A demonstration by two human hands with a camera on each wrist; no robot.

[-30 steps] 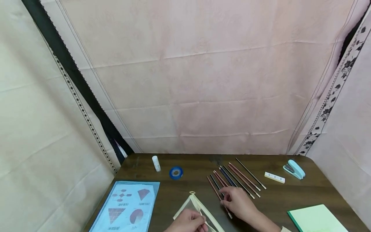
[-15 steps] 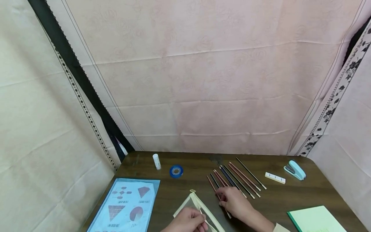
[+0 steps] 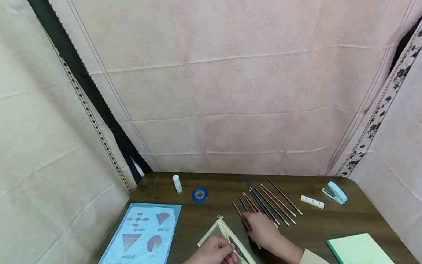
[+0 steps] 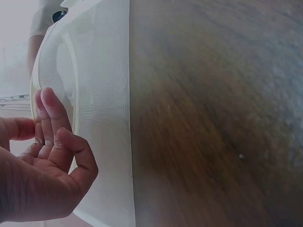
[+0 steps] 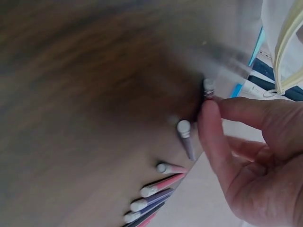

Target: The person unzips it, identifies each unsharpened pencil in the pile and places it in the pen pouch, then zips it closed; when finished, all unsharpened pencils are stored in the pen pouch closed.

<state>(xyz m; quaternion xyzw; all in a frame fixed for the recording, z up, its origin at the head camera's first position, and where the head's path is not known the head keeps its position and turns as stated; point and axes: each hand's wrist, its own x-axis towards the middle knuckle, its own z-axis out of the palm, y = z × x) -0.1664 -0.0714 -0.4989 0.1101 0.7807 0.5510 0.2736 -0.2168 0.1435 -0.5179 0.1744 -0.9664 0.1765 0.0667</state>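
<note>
My left hand (image 3: pixel 215 251) pinches the rim of a white mesh pouch (image 3: pixel 238 242) with cream edging and a small ring at its far tip. In the left wrist view the pouch (image 4: pixel 109 90) stands with its mesh side showing, thumb and a fingertip at its edge. My right hand (image 3: pixel 263 229) is at the left end of a row of pencils (image 3: pixel 276 203). It pinches the leftmost, reddish pencil (image 3: pixel 238 211) near its white-tipped end, seen in the right wrist view between thumb and finger (image 5: pixel 214 130). The middle of that pencil is partly hidden by the hand.
A blue sheet with printed shapes (image 3: pixel 141 227) lies at left. Behind stand a glue stick (image 3: pixel 177 184) and a roll of blue tape (image 3: pixel 199 195). To the right are a white strip-like block (image 3: pixel 312 201), a light-blue stapler (image 3: pixel 334 192) and a green notepad (image 3: pixel 359 247).
My right hand has shifted left and lower over the leftmost pencil, which has moved slightly left, away from the row. My left hand still holds the pouch in place.
</note>
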